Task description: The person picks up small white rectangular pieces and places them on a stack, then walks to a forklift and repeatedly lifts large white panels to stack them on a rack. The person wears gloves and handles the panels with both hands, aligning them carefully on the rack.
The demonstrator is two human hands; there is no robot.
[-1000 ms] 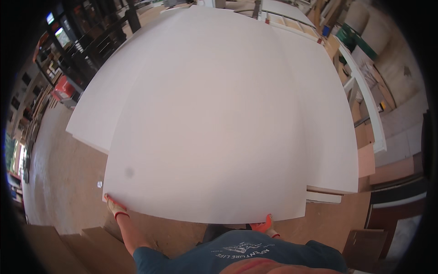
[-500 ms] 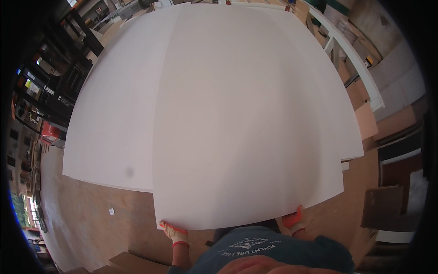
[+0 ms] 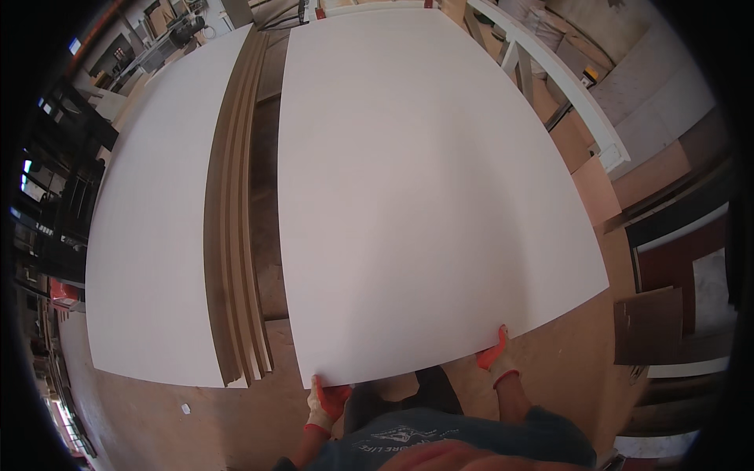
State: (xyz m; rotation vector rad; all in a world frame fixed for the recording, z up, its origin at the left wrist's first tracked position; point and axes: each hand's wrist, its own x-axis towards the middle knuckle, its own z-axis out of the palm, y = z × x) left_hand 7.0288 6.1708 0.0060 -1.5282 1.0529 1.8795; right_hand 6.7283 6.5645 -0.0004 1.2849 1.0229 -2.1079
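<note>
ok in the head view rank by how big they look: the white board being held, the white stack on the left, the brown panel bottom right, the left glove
1. held white board
2. white stack, though it lies farther from the camera, so true size is unsure
3. brown panel
4. left glove

Both gloved hands, left hand [image 3: 327, 402] at 7 o'clock and right hand [image 3: 496, 359] at 5, grip the near edge of a large white panel [image 3: 424, 188] beside a stack of boards [image 3: 169, 228].

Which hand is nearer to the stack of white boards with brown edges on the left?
Left. The left hand grips the held white panel at its near-left corner, beside the stack. The right hand grips the near edge farther right.
</note>
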